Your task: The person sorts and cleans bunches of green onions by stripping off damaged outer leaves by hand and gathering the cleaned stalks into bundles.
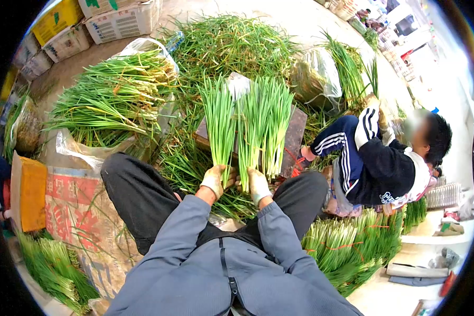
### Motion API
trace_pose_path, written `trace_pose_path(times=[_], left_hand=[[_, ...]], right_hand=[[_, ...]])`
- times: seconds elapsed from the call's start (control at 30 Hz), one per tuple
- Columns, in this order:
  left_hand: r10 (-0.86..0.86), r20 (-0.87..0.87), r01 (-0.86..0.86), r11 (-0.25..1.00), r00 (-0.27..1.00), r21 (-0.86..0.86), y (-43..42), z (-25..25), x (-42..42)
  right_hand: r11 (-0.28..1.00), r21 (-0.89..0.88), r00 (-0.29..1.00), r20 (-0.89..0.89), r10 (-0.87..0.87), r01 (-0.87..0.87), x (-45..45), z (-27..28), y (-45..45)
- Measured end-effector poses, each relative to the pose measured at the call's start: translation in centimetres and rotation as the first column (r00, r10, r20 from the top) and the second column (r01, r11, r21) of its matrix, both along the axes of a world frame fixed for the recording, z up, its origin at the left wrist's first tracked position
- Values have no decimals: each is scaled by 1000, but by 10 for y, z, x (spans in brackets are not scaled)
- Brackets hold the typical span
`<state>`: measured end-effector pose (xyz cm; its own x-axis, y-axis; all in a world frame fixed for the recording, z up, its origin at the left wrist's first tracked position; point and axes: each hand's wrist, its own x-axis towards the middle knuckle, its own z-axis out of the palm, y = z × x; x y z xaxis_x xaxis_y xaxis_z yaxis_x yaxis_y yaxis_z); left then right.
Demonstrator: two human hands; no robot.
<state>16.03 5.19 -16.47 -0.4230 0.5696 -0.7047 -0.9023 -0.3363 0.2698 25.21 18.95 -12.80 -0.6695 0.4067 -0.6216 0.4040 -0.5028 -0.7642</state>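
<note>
My left hand [214,180], in a pale work glove, is closed around the base of a bunch of long green leaves, seemingly garlic chives [218,121]. In my gloved right hand [257,185] is the pale root end of a second bunch of garlic chives [252,124]. Both bunches point away from me, leaves up. Touching the second one on its right, another bunch [277,131] lies on a dark board [296,131] in front of my knees. The fingers of both hands are partly hidden by stems and gloves.
A large heap of loose leaves [237,47] spreads beyond the board. More chives [110,95] lie piled at the left on plastic. Tied bunches [353,242] stand at my right, beside a seated co-worker [379,152]. Crates [121,23] line the back left.
</note>
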Motion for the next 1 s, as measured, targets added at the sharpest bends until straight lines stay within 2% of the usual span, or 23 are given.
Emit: trace_pose_path(times=[0.03, 0.07, 0.1, 0.13, 0.17, 0.23, 0.27, 0.33, 0.37, 0.43, 0.47, 0.53, 0.57, 0.6, 0.63, 0.67, 0.7, 0.8, 0.87, 0.93, 1.0], left_hand=[[5, 62, -7, 999, 998, 43, -2, 2, 0], [5, 58, -7, 999, 998, 42, -2, -3, 0], [22, 72, -23, 1000, 997, 16, 0, -7, 1], [38, 87, -37, 999, 996, -9, 0, -11, 1], [39, 129, -46, 998, 991, 47, 2, -10, 4], [32, 133, -34, 999, 991, 13, 4, -9, 5], [27, 140, -25, 999, 990, -20, 7, -9, 6], [-1, 121, 7, 998, 993, -57, 5, 7, 8], [22, 145, -14, 998, 989, -58, 5, 8, 10], [30, 143, -20, 997, 989, -68, 6, 10, 7], [14, 120, -5, 997, 993, -78, 4, 7, 8], [10, 100, 1, 994, 995, -110, 3, 11, 9], [6, 106, 3, 996, 994, -89, 3, 11, 9], [4, 112, 4, 998, 994, -69, 2, 13, 8], [8, 104, 4, 993, 995, -114, 2, 10, 6], [21, 80, -14, 996, 997, -87, 1, 3, 7], [25, 77, -20, 997, 997, -68, 2, -4, 8], [19, 65, -15, 998, 998, -64, 7, -14, 10], [-4, 48, 7, 998, 999, -56, 11, -29, 11], [5, -26, -7, 999, 1000, -52, 13, -45, 14], [-26, -44, 22, 996, 999, -82, 14, -23, 12]], right_hand=[[920, 310, 967, 159, 199, -241, 0, -20, 9], [696, 538, 876, 363, 318, -475, -2, -28, 13], [549, 668, 864, 373, 338, -503, 3, -35, 15], [551, 669, 867, 369, 336, -499, 3, -31, 16], [563, 619, 835, 439, 331, -548, 0, -15, 14], [356, 708, 787, 594, 167, -610, -5, 32, 5], [314, 810, 866, 492, 92, -494, -9, 39, 6], [240, 892, 923, 360, 137, -383, -24, 57, 11], [244, 891, 923, 362, 132, -384, -31, 51, 17], [111, 962, 939, 214, 268, -251, -51, 37, 29], [56, 955, 923, 266, 278, -292, -60, 35, 32], [-68, 857, 819, 509, 263, -511, -80, 29, 38], [-71, 807, 768, 582, 269, -587, -89, 27, 45], [-65, 858, 810, 504, 300, -510, -94, 26, 54], [271, 894, 903, 256, 344, -356, -102, 34, 60], [579, 794, 954, 4, 301, -187, -109, 46, 65], [726, 685, 963, -153, 221, -58, -116, 60, 76], [789, 609, 965, -248, 90, 83, -130, 113, 91], [833, 527, 895, -436, 97, 167, -136, 137, 92], [910, 353, 839, -545, 10, 218, -143, 157, 90], [937, 255, 786, -618, -30, 237, -148, 173, 88]])
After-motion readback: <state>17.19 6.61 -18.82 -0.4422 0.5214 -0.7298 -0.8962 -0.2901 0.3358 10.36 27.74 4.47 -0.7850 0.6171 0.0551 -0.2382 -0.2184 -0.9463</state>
